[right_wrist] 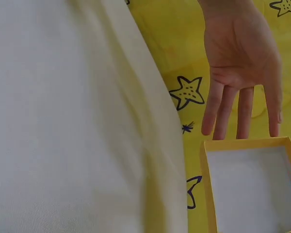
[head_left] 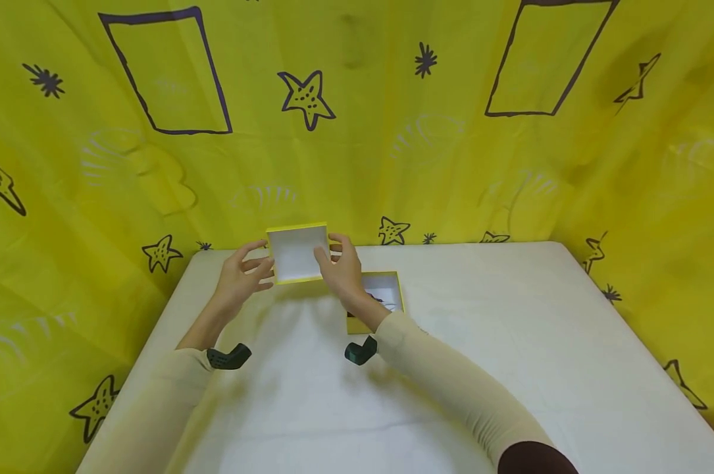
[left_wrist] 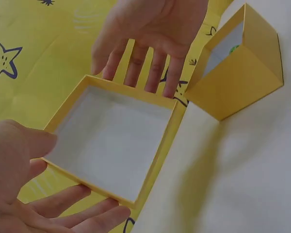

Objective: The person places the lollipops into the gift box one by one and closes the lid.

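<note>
Both hands hold a shallow square box lid (head_left: 297, 253) up off the table, yellow outside and white inside, its hollow side facing me. On the left my left hand (head_left: 238, 280) grips its edge, the thumb lapping over the rim in the left wrist view. From the other side my right hand (head_left: 341, 270) holds it, thumb in front and fingers at the edge. Beside and below the right hand stands an open yellow box (head_left: 401, 293) with dark and pale contents, partly hidden by the wrist. A bit of green (left_wrist: 234, 49) shows inside it.
A white cloth (head_left: 510, 342) covers the table. Around its back and sides hangs a yellow curtain (head_left: 357, 164) with starfish drawings and dark outlined frames. Dark devices, one on the left wrist (head_left: 229, 357) and one on the right wrist (head_left: 361, 350), sit near the sleeves.
</note>
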The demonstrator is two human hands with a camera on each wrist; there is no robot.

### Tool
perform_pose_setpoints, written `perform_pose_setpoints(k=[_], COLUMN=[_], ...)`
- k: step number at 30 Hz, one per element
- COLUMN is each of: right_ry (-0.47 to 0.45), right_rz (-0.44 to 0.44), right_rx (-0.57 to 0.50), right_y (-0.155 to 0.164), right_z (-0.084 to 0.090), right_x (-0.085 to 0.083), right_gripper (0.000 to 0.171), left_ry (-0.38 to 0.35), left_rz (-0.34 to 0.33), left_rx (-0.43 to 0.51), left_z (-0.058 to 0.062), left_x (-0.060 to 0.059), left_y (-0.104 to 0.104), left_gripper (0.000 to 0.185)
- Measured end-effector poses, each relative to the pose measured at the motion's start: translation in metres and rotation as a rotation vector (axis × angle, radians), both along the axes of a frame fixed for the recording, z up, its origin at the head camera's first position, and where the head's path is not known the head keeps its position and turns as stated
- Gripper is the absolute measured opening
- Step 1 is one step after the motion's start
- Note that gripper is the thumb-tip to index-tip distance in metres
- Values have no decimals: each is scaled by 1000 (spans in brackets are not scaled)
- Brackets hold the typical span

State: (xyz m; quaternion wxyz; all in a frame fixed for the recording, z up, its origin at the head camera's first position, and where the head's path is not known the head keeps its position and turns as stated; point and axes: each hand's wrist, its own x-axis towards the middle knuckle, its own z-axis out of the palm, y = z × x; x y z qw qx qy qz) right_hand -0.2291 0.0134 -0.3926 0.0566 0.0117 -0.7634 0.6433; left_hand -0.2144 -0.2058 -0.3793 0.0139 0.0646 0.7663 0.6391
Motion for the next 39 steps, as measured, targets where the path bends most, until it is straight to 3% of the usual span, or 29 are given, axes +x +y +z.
perform_pose_setpoints(k=[4,11,20,27,32,39], right_ry=[7,24,35,37,47,70], right_rz=[-13,14,-32,-18,2,72], right_rx=[-13,-82,-105,-114,-136,-127], right_y=[0,3,5,6,7,17], right_z=[0,3,0,1,0,0], right_x=[0,0,-1,2,1,1], right_gripper=[54,43,38,38,38,48], left_ry=[19,-20,31,38,18,-12], left_rz=[-7,8,40,42,44,39], left_rx=[10,5,86,142,190,170], left_z=[-1,-3,-7,-10,-11,-8], left_x=[0,1,0,0,0,1], left_y=[5,7,16,17,17,17], left_gripper=[60,66,36,30,34,54])
